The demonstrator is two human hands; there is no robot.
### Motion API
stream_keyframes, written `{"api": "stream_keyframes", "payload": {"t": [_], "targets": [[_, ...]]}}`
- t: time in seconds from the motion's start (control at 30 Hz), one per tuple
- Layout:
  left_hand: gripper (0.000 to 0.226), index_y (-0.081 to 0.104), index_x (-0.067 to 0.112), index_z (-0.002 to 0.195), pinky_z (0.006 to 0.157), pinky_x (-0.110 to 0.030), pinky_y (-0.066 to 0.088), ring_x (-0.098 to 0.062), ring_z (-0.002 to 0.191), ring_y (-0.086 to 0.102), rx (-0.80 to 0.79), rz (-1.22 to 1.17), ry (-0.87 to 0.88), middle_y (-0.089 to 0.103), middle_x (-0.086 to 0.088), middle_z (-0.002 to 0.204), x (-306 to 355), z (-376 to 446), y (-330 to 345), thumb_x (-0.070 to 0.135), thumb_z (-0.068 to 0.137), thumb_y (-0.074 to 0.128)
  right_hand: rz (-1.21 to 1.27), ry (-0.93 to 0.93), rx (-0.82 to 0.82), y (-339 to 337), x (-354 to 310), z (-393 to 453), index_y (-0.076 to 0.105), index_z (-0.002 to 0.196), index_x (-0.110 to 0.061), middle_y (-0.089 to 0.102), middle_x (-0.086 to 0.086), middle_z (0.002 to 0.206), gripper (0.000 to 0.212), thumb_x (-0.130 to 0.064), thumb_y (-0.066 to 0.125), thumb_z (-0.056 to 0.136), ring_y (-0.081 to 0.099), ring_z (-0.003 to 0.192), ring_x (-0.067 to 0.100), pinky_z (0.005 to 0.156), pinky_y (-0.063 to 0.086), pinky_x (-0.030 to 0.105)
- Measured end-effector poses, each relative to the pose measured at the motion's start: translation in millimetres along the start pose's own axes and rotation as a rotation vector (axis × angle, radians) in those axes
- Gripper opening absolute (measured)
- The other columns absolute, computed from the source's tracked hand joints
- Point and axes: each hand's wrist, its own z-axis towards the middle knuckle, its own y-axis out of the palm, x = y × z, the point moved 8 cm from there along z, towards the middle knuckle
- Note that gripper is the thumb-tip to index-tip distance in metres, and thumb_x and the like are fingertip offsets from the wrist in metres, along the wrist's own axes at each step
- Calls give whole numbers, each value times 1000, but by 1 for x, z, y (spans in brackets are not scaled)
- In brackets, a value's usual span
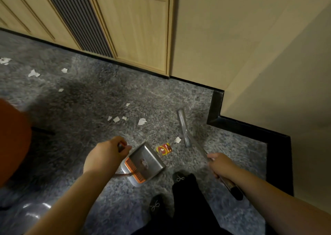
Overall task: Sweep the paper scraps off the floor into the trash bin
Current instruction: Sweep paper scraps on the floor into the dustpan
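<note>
In the head view, a grey dustpan with an orange comb edge is held low over the speckled floor by the left hand, whose fingers are curled round the pan's dark handle. A broom is gripped by the right hand, the fingers wrapped round its shaft, with the blurred grey head lying on the floor ahead and to the right of the pan. White paper scraps are seen scattered: one scrap lies just beside the broom head, a cluster and a larger piece lie further out, and more lie well apart to the far left near the wooden cabinet. A red wrapper rests just in front of the pan's mouth, and something small sits inside the pan. No trash bin can be identified. The sweeping step is judged to be in hand, with most scraps uncollected. For the next move, the nearest scrap and wrapper would need to be drawn toward the pan while the pan's lip is kept flat on the floor.
</note>
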Motion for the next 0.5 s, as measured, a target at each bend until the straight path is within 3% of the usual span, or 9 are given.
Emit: {"api": "stream_keyframes", "payload": {"t": [0.1, 0.17, 0.23, 0.3, 0.4, 0.5], "targets": [[16, 59, 36, 84, 56, -26, 51, -9, 61, 57, 23, -3, -46, 58, 13, 66, 8, 26, -7, 52, 85, 64, -148, 10, -65, -8, -20, 34, 53, 120, -7, 64, 15, 82, 30, -5, 54, 89, 63, 62, 24, 55, 50, 29], [15, 59, 37, 84, 53, -24, 48, -6, 59, 55, 37, 9, -52, 56, 15, 65, 14, 39, -10, 51, 85, 64, -230, 46, -108, -13, -25, 56, 51, 122, 0, 65, 22, 101, 36, -3, 57, 86, 65, 83, 31, 68, 53, 34], [17, 60, 36, 84, 51, -23, 46, -3, 58, 53, 49, 18, -57, 55, 16, 63, 19, 47, -12, 52, 85, 64, -299, 76, -134, -15, -29, 76, 50, 124, 0, 65, 23, 107, 40, -2, 58, 84, 65, 91, 32, 71, 52, 34], [17, 61, 35, 84, 51, -24, 47, -3, 57, 52, 56, 32, -68, 54, 15, 62, 22, 52, -12, 52, 84, 64, -318, 109, -153, -14, -32, 93, 52, 123, 1, 67, 21, 97, 39, -1, 58, 85, 66, 83, 31, 69, 50, 32], [17, 62, 34, 87, 53, -27, 51, -5, 57, 54, 49, 72, -90, 56, 14, 63, 23, 57, -15, 51, 86, 63, -181, 152, -199, 2, -32, 107, 48, 128, 3, 58, 14, 65, 32, -5, 46, 97, 53, 50, 22, 52, 45, 30], [16, 62, 34, 88, 55, -31, 54, -8, 58, 57, 27, 53, -117, 58, 12, 64, 23, 59, -15, 50, 85, 63, -81, 168, -269, 16, -35, 110, 35, 143, -7, 50, 12, 63, 44, -1, 35, 100, 44, 46, 19, 47, 39, 30]]}}
